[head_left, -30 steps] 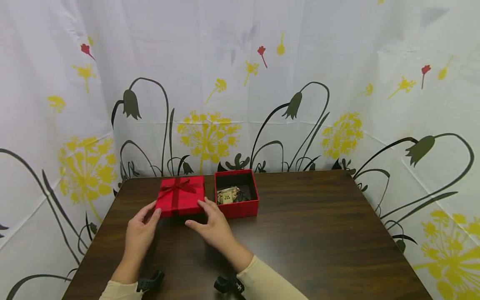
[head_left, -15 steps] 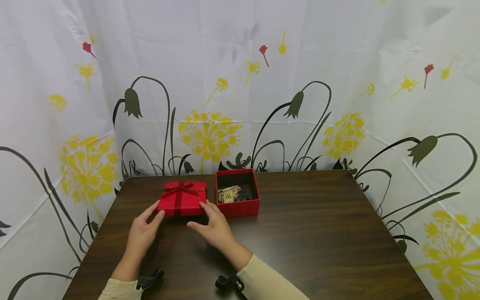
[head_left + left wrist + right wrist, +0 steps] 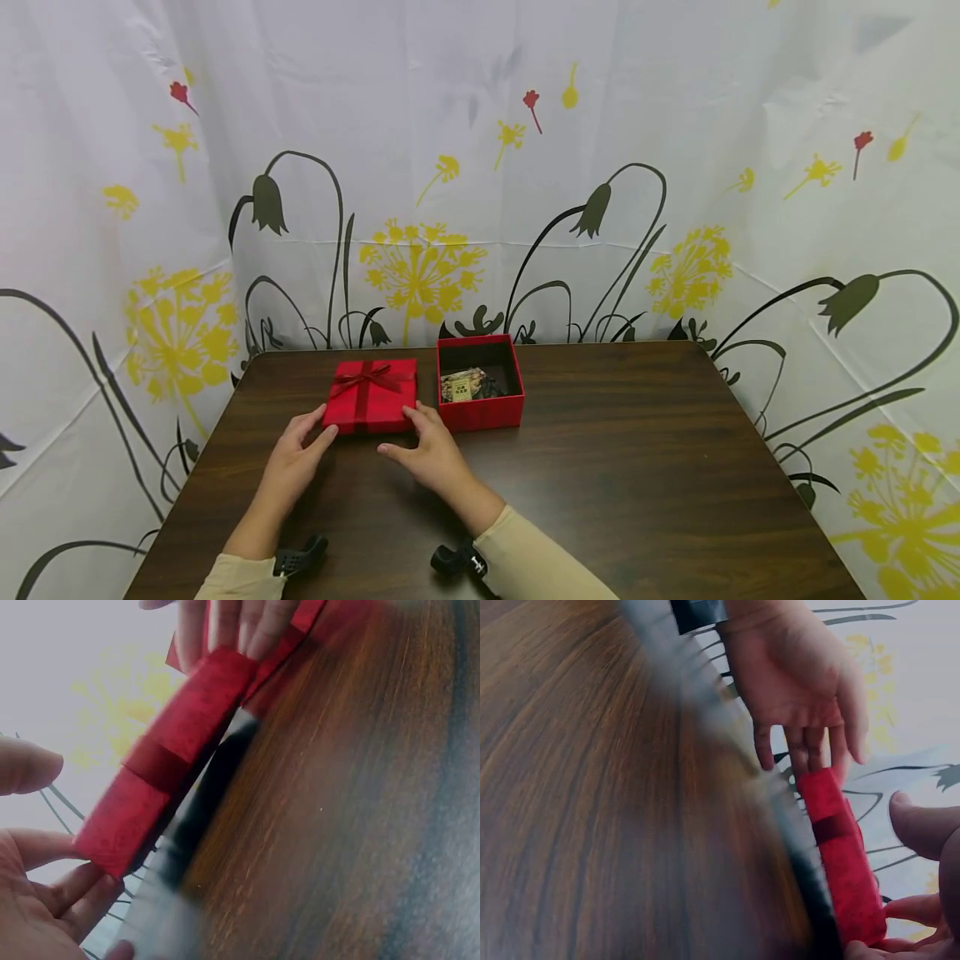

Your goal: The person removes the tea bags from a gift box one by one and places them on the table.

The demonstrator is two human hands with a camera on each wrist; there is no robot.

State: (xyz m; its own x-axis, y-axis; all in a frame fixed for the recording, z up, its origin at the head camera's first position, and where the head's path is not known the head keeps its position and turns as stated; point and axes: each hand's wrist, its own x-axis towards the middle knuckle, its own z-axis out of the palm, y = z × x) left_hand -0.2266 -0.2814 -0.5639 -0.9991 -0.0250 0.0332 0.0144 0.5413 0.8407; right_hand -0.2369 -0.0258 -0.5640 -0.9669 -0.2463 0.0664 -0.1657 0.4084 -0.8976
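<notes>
A red gift-box lid with a dark red ribbon and bow lies at the back left of the table, top side up. My left hand touches its left side with straight fingers, seen as well in the right wrist view. On the opposite side, fingertips of my right hand rest against the lid's right end. Both thumbs stand off the lid in the wrist views. Just right of it is the red box base, open at the top, with a patterned packet and something dark inside.
The dark wooden table spreads out in front and to the right. Its back edge meets a white curtain printed with flowers. A black wrist-camera mount sits on each wrist. Lid and base stand a narrow gap apart.
The lid has come down from a tilt to lie flatter, with both hands staying at its sides. The whole scene shifts slightly right in the head view. The base and packet keep their places.
</notes>
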